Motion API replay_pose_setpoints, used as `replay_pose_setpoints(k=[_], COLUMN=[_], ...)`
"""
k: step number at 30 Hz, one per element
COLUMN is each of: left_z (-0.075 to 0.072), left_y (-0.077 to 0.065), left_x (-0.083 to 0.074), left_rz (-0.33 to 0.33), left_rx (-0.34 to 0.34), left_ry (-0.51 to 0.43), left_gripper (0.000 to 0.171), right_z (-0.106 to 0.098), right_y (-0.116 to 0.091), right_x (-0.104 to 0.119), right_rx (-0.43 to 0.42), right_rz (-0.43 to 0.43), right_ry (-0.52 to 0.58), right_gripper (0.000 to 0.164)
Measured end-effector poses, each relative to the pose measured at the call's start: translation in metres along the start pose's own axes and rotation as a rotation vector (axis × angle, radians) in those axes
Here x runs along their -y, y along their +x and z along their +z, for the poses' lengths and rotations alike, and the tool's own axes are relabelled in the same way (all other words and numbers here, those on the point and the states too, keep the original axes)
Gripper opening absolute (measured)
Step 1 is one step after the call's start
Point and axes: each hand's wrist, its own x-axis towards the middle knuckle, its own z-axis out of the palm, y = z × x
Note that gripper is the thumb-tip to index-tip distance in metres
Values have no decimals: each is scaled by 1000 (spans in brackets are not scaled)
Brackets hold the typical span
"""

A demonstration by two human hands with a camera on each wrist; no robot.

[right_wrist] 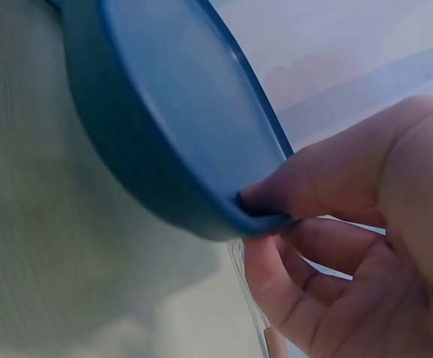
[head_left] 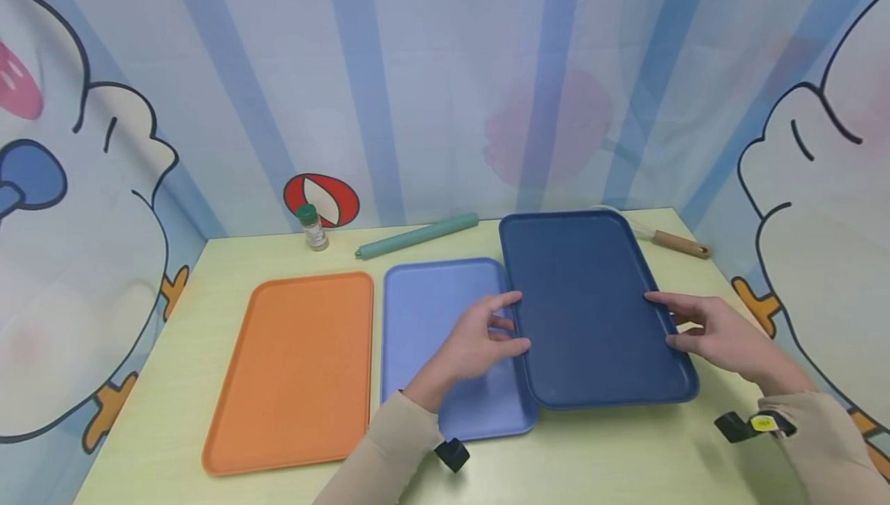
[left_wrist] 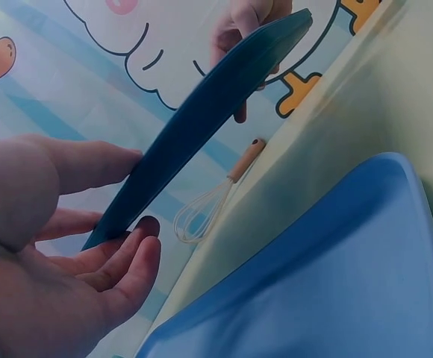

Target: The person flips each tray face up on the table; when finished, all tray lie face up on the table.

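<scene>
Both hands hold a dark blue tray (head_left: 587, 312) above the table, at the right. On its left rim the left hand (head_left: 480, 339) has the thumb above and fingers beneath, as the left wrist view shows. The right hand (head_left: 719, 335) pinches the right rim between thumb and fingers, seen close in the right wrist view (right_wrist: 351, 216). Part of a lighter blue tray (head_left: 445, 296) lies on the table below, partly covered by the dark tray and the left hand. To its left lies an orange tray (head_left: 299, 374).
A green rolling pin (head_left: 417, 236) lies along the back of the table, with a green-capped shaker jar (head_left: 313, 228) to its left. Behind the dark tray, a whisk (head_left: 681, 244) with a wooden handle lies at the back right. A printed curtain (head_left: 445, 88) rises behind the table.
</scene>
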Motion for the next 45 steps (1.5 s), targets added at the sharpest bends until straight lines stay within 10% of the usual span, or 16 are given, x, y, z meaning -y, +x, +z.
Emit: replay_pose_setpoints(k=[45], left_z=[30], left_y=[4], left_x=[4], left_rz=[-84], left_rx=[40], left_ry=[9], left_gripper=[66], right_z=[14], right_y=[2], right_x=[-25], right_rx=[-26], right_rz=[109], right_ry=[-206], right_gripper=[62])
